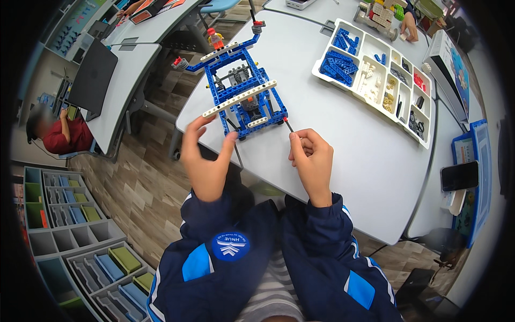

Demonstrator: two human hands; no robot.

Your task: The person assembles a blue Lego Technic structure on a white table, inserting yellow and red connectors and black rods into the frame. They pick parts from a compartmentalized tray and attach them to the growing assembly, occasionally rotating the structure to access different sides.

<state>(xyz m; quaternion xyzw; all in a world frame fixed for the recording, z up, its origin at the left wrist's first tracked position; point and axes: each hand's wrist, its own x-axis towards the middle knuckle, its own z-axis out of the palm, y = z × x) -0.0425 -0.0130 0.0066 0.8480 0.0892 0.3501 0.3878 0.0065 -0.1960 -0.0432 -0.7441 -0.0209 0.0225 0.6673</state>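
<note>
A blue brick-built model (244, 96) stands near the table's edge in front of me, with a long white beam (241, 97) across it and a small toy figure (215, 39) at its far end. My left hand (206, 161) is open, thumb and fingers apart, beside the model's near left corner. Its fingertips are close to the end of the white beam; whether they touch is unclear. A thin black rod (237, 149) slants down by the left thumb. My right hand (312, 163) pinches a black axle (289, 126) whose red tip meets or nearly meets the model's near right corner.
A white sorting tray (370, 102) of blue, white, grey, black and red pieces lies to the right on the white table (343, 161). Beyond it are a wheeled model (378, 16) and another person's hand (410, 28). A phone (460, 176) rests at far right.
</note>
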